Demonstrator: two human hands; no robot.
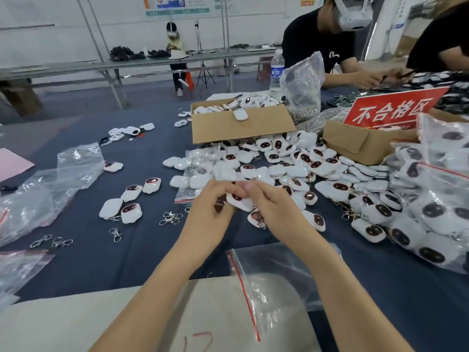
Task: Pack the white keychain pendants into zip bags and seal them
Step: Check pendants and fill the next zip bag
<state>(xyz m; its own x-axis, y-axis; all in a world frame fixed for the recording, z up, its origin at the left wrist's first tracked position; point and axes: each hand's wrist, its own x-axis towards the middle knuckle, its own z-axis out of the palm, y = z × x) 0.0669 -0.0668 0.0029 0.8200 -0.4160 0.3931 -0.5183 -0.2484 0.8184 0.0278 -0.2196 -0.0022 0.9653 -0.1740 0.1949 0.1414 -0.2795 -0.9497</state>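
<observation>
Two bare hands meet over the dark blue worktop (101,262), on the near side of the open brown cardboard box (241,128). Between them sits one white pillow-shaped keychain pendant with a dark oval face (239,202). The left hand (215,201) curls its fingers (234,190) over the pendant's top edge. The right hand (271,204) pinches it from the other side, and the tips of both hands touch just above it.

To the near left of the box, four loose pendants (131,193) lie in a small group. A fifth (113,166) lies apart, beside a crumpled clear bag (78,158). A heap of pendants (291,161), too many to count, spreads from the box's front face.

One clear zip bag with a red seal strip (274,275) lies flat nearest the person, partly under the right forearm. Loose silver clasps (171,219) are scattered left of the hands.

A second cardboard box (360,143), carrying a red sign (390,107), stands right of the first. One water bottle (276,72) stands behind the first box.
</observation>
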